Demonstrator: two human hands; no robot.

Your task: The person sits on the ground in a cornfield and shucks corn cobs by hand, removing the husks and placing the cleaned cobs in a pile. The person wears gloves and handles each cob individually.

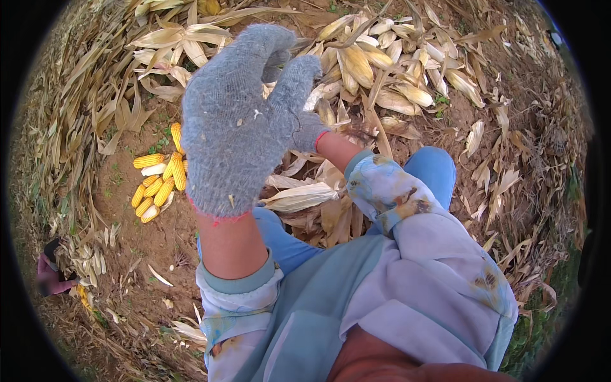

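Observation:
My left hand (229,124), in a grey knit glove with a red cuff edge, is raised close to the camera, its fingers curled and its thumb apart from them. What lies behind its palm and fingertips is hidden. Lower and to the right, my right hand (308,131) wears a similar glove and is mostly covered by the left one; its fingers and anything in them cannot be seen. Just beyond the hands lies a heap of corn ears in dry husks (355,67). An ear in pale husk (303,196) rests between my knees on loose husks.
Husked yellow corn cobs (163,191) are piled on bare soil to the left. Dry corn stalks and leaves (71,100) spread along the left and upper edges. Another person (55,277) is low at the far left, near more yellow cobs (84,298). Scattered husks (506,181) lie right.

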